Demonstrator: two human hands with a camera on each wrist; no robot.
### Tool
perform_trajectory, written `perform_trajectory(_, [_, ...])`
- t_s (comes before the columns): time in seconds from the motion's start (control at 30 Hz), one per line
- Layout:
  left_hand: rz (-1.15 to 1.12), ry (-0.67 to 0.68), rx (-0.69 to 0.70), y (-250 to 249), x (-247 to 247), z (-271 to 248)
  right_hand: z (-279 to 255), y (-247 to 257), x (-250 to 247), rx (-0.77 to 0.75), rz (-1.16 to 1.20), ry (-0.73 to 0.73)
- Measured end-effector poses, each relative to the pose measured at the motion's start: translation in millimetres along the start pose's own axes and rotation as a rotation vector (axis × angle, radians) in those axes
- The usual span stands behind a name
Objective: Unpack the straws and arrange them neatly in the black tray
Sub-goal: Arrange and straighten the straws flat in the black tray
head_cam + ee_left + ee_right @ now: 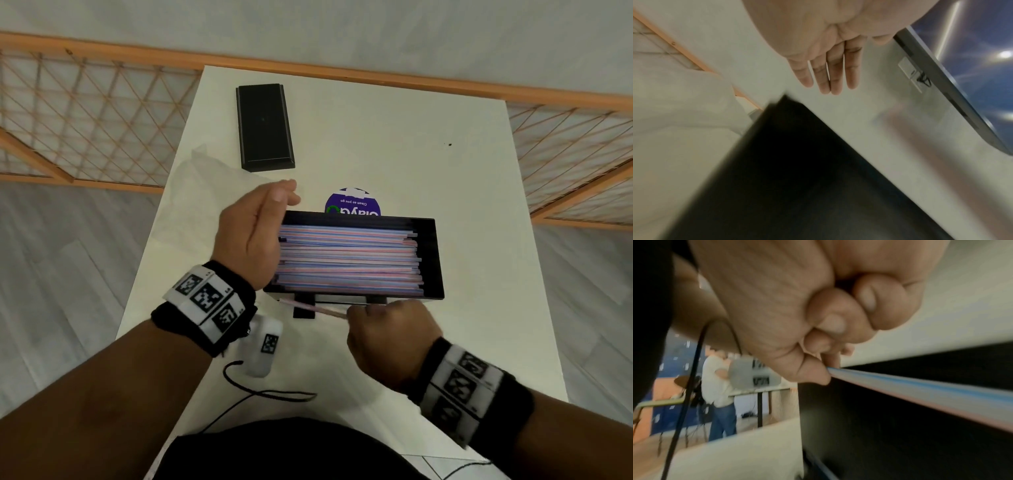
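A black tray [433,260] sits mid-table, filled with several pink, blue and white striped straws [346,260] lying lengthwise. My left hand [255,233] stands on edge at the tray's left end, fingers straight, flat against the straw ends; in the left wrist view the straight fingers [828,71] reach past the blurred tray [797,178]. My right hand [387,337] hovers just in front of the tray's near wall, fingers curled, pinching a single straw [313,308] that points left. In the right wrist view that straw [920,391] runs out from the thumb and fingertips [813,373].
A black lid [264,127] lies at the table's far left. Between it and the tray is a round purple sticker [352,202]. A clear plastic wrapper [191,192] hangs over the left table edge. A white tag with a black cord [265,353] lies near me.
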State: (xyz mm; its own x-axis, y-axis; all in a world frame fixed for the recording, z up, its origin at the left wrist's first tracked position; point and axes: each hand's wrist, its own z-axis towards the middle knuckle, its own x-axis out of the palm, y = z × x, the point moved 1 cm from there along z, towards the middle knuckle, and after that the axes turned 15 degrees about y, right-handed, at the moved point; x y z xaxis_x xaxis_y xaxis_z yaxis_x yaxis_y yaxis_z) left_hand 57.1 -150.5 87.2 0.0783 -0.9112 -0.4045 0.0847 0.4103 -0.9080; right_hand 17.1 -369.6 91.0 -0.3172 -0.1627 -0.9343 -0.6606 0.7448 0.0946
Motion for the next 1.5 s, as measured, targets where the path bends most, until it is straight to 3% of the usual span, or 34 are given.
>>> perform_trajectory(0.1, [-0.066,-0.049,-0.004,-2.0,-7.2,7.4,1.7,-11.5,-37.0,0.044,-0.02,-0.127])
perform_trajectory(0.27, [0.03,0.04,0.009,-2.5,7.9,5.1,36.5,-16.2,-31.2,0.046,0.006,-0.069])
perform_trajectory(0.4, [0.223,0.227,0.015,12.4,25.6,-3.3,44.5,-11.6,-6.7,0.034,0.281,0.109])
perform_trajectory(0.57, [0.342,0.307,0.014,20.6,29.4,-1.0,56.1,-19.7,-8.8,0.023,0.529,0.022])
perform_trajectory(0.63, [0.374,0.327,0.014,22.9,30.1,0.6,59.9,-22.2,-13.1,0.042,0.452,-0.017])
perform_trajectory(0.7, [0.385,0.328,0.008,25.3,29.9,0.4,62.6,-21.3,-15.3,0.046,0.37,0.032])
perform_trajectory(0.93, [0.416,0.324,0.037,25.7,30.9,-2.0,52.1,-22.0,-5.8,-0.004,0.36,0.054])
perform_trajectory(1.17, [0.417,0.355,0.021,24.8,27.1,-0.8,25.7,-24.7,-23.6,-0.042,0.351,-0.233])
perform_trajectory(1.23, [0.417,0.356,0.014,24.7,28.1,-0.8,10.5,-6.7,-23.5,-0.068,0.265,-0.094])
perform_trajectory(1.33, [0.413,0.36,0.004,25.7,28.8,-1.9,13.7,7.8,-6.8,0.054,0.14,0.374])
perform_trajectory(1.47, [0.409,0.357,0.0,25.7,27.8,-2.5,39.9,13.9,21.9,0.159,0.011,0.574])
perform_trajectory(1.5, [0.403,0.358,-0.002,25.1,27.5,-2.8,43.1,13.1,32.8,0.168,-0.031,0.543])
